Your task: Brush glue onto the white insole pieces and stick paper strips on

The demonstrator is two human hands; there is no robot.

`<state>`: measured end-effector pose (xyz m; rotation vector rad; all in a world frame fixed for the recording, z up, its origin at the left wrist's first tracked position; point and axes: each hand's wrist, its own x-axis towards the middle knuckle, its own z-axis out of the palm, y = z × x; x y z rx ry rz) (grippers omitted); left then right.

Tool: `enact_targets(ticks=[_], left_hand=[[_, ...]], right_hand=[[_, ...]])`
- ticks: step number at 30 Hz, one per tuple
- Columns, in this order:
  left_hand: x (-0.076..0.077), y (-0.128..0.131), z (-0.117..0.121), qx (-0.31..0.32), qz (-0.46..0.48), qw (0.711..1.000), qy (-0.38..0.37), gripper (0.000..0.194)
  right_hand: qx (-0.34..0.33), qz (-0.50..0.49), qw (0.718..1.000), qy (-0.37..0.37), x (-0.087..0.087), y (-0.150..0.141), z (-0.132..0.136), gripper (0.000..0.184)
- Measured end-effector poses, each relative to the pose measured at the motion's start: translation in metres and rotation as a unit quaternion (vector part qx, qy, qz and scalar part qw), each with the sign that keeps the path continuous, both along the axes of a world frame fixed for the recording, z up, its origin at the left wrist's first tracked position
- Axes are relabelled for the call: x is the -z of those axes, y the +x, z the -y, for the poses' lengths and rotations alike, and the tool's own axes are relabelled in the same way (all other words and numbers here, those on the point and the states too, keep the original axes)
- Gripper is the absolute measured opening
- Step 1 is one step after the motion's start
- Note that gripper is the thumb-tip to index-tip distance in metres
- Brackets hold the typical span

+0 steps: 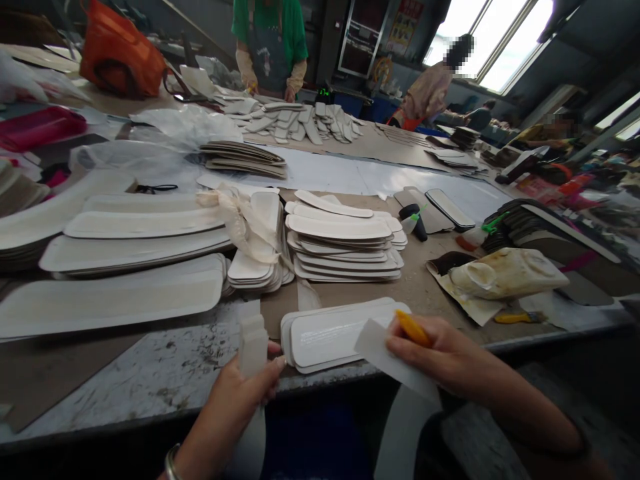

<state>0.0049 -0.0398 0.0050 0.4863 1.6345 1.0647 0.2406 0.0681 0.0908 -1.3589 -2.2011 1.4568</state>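
Note:
My left hand (247,387) is closed around a bundle of long white strips (253,343), whose lower ends hang below the table edge. Its fingertips are close to the left end of a small stack of white rounded panels (330,337). The top panel looks glossy and wet. At the right end of that stack, my right hand (440,350) pinches a single white strip (380,347), which dangles past the table edge. A tool with a yellow-orange handle (413,328) is also in that hand; its working end is hidden.
Stacked white panels (345,250) stand behind, with longer ones (115,293) at left. To the right lie a glue-stained plastic container (510,273), a yellow-handled brush (520,318) and a green-nozzled bottle (411,221). A person in green (270,40) stands across the table.

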Motion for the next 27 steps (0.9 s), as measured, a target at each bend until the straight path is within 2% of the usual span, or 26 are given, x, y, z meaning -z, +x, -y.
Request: enact_targets(ticks=[3,6,11,19,27], left_hand=[[0.005,0.000,-0.014,0.021,-0.027,0.999,-0.003,0.042],[0.008,0.000,-0.022,0.057,-0.040,0.997,-0.010,0.042],[0.003,0.000,-0.028,0.072,-0.064,0.995,-0.028,0.036],[-0.002,0.002,-0.034,0.084,-0.068,0.992,-0.060,0.032],[0.014,0.005,-0.032,0.120,-0.145,0.981,-0.049,0.031]], right_hand=[[-0.129,0.090,0.987,0.008,0.014,-0.038,-0.016,0.029],[-0.182,0.148,0.972,0.001,0.028,-0.065,-0.028,0.023],[-0.226,0.216,0.950,0.021,0.041,-0.087,-0.039,0.023],[-0.265,0.295,0.911,0.110,0.052,-0.096,-0.038,0.026],[-0.264,0.296,0.906,0.148,0.054,-0.095,-0.034,0.026]])
